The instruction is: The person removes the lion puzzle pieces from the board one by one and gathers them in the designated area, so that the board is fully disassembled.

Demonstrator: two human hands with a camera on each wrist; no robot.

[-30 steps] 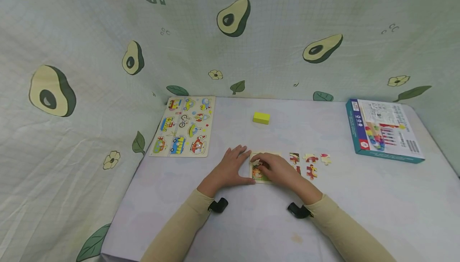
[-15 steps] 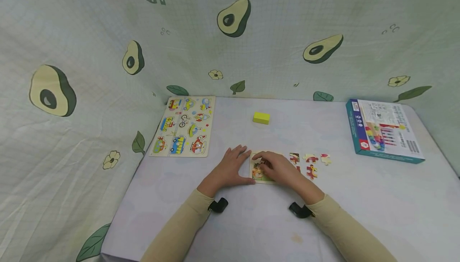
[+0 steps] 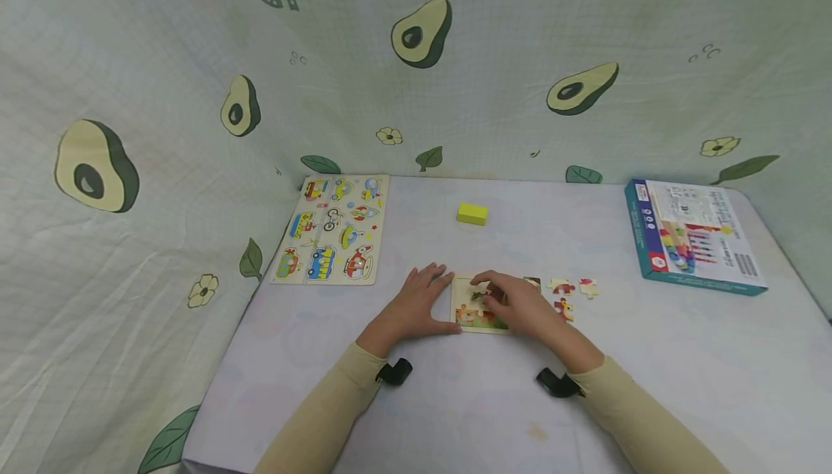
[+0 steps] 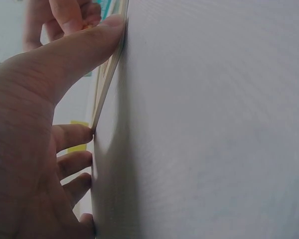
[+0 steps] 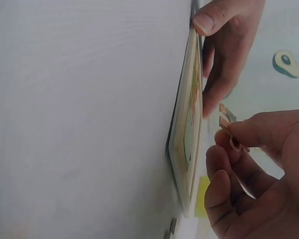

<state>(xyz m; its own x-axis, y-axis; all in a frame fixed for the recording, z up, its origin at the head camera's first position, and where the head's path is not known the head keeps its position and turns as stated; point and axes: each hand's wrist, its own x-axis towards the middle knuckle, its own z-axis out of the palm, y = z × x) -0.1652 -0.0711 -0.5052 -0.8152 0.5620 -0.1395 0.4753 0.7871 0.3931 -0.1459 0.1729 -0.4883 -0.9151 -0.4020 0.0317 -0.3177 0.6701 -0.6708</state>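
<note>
A small wooden jigsaw board [image 3: 462, 288] lies on the table, its lower row filled with a printed animal picture. My left hand [image 3: 414, 306] is spread at its left side; the thumb [image 4: 109, 35] touches the near corner, and a fingertip reaches the far-left edge. Above the board my right hand [image 3: 522, 308] pinches a jigsaw piece [image 5: 224, 123] between thumb and index finger, tilted and apart from the board in the right wrist view. The right hand hides the board's right part in the head view.
Several loose jigsaw pieces [image 3: 562, 287] lie right of the board. A yellow block [image 3: 472, 214] sits farther back. At the back left is a vehicle puzzle board [image 3: 330, 230]; a boxed toy set [image 3: 698, 235] lies at the right. A printed cloth hangs behind.
My right hand has moved right across the board with the jigsaw piece in its fingers, uncovering more of the board's left and lower part. The left hand stays in place.
</note>
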